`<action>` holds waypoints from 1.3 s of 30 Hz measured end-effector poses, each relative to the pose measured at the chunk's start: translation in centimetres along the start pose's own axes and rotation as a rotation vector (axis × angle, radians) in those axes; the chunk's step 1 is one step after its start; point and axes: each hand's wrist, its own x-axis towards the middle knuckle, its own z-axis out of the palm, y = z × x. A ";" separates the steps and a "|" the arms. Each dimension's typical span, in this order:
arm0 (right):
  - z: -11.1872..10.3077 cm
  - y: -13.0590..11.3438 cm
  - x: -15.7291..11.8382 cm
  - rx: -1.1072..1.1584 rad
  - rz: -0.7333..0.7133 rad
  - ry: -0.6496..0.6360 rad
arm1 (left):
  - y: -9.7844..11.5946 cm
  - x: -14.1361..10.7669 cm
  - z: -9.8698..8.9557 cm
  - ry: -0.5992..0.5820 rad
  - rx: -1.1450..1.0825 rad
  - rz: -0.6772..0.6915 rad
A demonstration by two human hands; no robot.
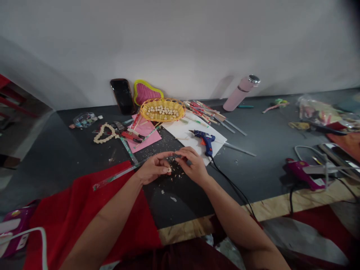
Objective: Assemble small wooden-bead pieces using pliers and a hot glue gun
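My left hand (155, 167) pinches a small cream-coloured piece (169, 170) between its thumb and curled fingers, with the index finger stretched towards my right hand. My right hand (192, 165) has its thumb and index finger drawn close together, near the left index fingertip; whatever lies between them is too small to make out. Below both hands, pale crumbs (176, 174) are scattered over the dark table (180, 204). Beyond them, a yellow woven basket (162, 117) holds many similar cream pieces. A blue glue gun (206, 140) lies on white paper (185, 131), just past my right hand.
A triangular loop of cream pieces (105, 139) and red-handled pliers (131, 135) lie left. A phone (123, 96) leans on the wall. Red cloth (112, 213) covers the front left. A pink bottle (239, 93), sticks (202, 110) and a purple power strip (305, 174) stand or lie right.
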 end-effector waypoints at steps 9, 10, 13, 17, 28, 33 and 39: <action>0.6 0.4 -0.2 -0.075 -0.032 -0.059 | -0.2 -0.1 0.0 -0.073 0.013 -0.071; 0.6 0.4 -0.2 -0.069 -0.023 -0.061 | -0.1 -0.1 0.0 -0.073 0.011 -0.074; 0.4 0.4 -0.1 -0.045 0.018 -0.065 | -0.1 -0.1 0.1 -0.076 -0.009 -0.068; -0.1 0.6 0.1 -0.029 0.086 0.015 | 0.2 -0.2 0.0 -0.049 -0.046 -0.058; -0.6 -0.1 0.0 -0.132 0.228 0.054 | 0.3 -0.3 -0.2 -0.023 -0.080 0.028; -0.5 -0.6 0.1 -0.043 0.128 0.011 | 0.3 -0.2 -0.2 -0.007 -0.068 0.071; 0.2 -1.5 0.2 0.127 -0.066 -0.139 | 0.0 0.1 -0.2 0.042 -0.081 0.078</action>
